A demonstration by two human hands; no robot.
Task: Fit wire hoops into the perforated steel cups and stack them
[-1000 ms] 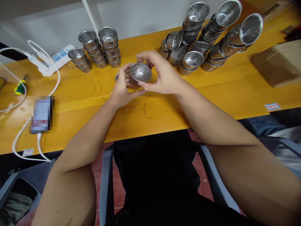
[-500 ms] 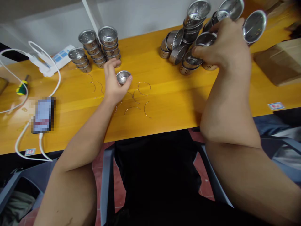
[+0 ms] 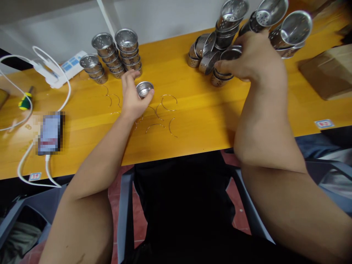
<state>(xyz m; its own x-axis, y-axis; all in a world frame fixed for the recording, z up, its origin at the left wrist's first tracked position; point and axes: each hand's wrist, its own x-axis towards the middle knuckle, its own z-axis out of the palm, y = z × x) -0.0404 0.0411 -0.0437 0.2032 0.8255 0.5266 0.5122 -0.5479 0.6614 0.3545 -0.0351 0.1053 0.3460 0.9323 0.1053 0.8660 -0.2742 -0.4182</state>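
Note:
My left hand curls round a small perforated metal cup on the wooden table, thumb at its near right rim and fingers on the far left. Further right, my right hand grips another perforated metal cup between thumb and fingers; the hand hides part of it. This cup overlaps a short stack of cups just below it in view. More cups surround the right hand: tall stacks behind it and cups lying on their sides. Several thin curved wires lie near my left hand.
Three cup stacks stand at the back left. Beside them are a white power strip with cables, a phone and a green-yellow screwdriver. A cardboard box sits at the right. The wall runs along the back.
My right hand has shifted left and slightly down with its cup, uncovering more of the stack at the far right. My left hand and its cup have stayed in place.

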